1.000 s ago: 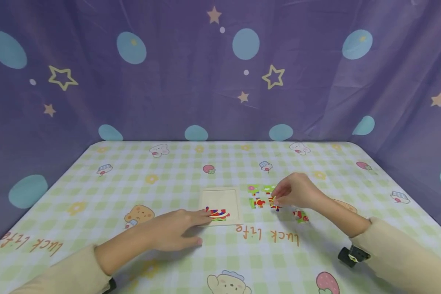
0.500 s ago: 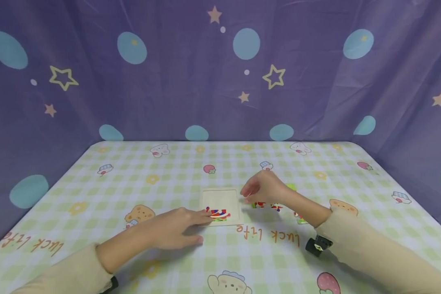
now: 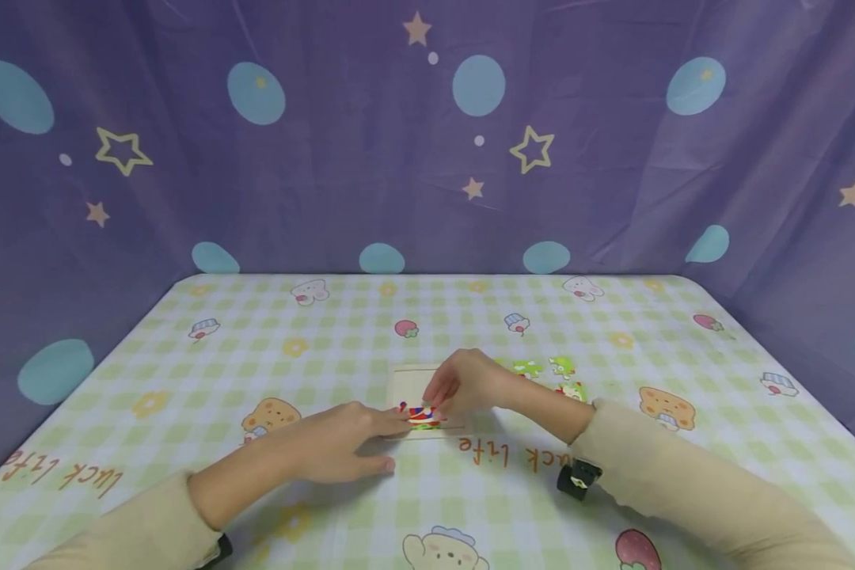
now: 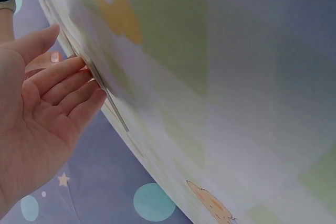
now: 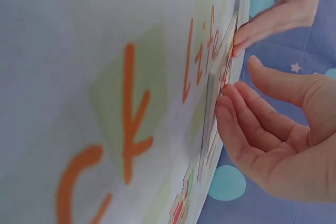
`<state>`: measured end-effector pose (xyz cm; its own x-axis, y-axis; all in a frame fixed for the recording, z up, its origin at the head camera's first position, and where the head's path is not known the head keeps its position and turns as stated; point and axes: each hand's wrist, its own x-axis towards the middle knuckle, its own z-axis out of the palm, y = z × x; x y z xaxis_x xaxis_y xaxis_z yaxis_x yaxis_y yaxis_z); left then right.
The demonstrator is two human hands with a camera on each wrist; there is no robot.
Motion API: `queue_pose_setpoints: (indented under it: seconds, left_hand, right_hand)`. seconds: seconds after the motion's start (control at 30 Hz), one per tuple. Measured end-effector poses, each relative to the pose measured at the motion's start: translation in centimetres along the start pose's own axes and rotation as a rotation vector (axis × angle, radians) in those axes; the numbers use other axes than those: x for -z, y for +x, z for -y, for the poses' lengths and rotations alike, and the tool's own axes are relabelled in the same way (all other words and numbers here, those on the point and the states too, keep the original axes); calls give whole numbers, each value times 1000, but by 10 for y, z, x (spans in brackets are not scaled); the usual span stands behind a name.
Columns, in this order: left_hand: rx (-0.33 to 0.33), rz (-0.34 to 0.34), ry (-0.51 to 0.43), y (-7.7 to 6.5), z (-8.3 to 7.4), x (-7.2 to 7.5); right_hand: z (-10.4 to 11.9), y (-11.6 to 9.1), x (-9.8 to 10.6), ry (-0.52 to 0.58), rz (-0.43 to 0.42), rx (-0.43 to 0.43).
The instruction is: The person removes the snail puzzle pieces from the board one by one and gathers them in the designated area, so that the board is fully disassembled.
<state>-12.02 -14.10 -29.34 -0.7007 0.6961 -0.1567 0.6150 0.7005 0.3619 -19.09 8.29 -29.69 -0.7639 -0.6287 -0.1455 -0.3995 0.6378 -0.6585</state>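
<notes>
My left hand (image 3: 342,443) lies palm down at the near left of a shallow wooden puzzle tray (image 3: 408,385). Its straight fingertips rest on the tray's edge beside colourful jigsaw pieces (image 3: 423,423) fitted along the near side. Over the tray's right part is my right hand (image 3: 473,385), fingers pointing down onto those pieces. In the right wrist view its bent fingers (image 5: 239,111) touch the tray's top, the thumb standing apart from them, and no piece shows between. The right hand hides much of the tray's right side in the head view.
Loose jigsaw pieces lie right of the tray, among them a green one (image 3: 527,369), another green one (image 3: 561,366) and a red-and-white one (image 3: 571,389), partly behind the right forearm. A checked tablecloth (image 3: 342,332) covers the table; a purple curtain (image 3: 370,174) hangs behind.
My right hand has moved left from the loose pieces to the tray and come down over the pieces in it. The left hand has stayed at the tray's edge.
</notes>
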Motion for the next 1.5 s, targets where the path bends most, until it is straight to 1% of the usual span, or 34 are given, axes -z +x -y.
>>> queue_pose_setpoints:
  seconds: [0.17,0.27,0.4,0.47,0.8,0.93,1.07,1.33,1.5]
  left_hand:
    - [14,-4,8,0,-1,1]
    - [15,-2,6,0,-2,2]
    - [2,-2,-1,1,-2,1]
    - [2,1,-5,1,-2,1]
    - [20,10,-20,0,-3,1]
    - [22,9,-13,1,-3,1]
    - [21,6,-11,1,-3,0]
    - [11,15,-20,2,-3,-1]
    - [30,16,-16,2,-4,0]
  right_hand:
    - [4,1,-2,-17,0,-18]
    - [5,2,-3,6,5,-53]
    - [5,2,-5,54,3,-87]
    - [5,2,-6,69,-3,-95]
    - [3,5,-11,61,-47,-142]
    - [2,7,-12,40,-54,-141]
    - [2,10,-15,48,-49,-138]
    - [3,12,-15,54,-30,-170]
    - [3,11,-13,55,-26,-172]
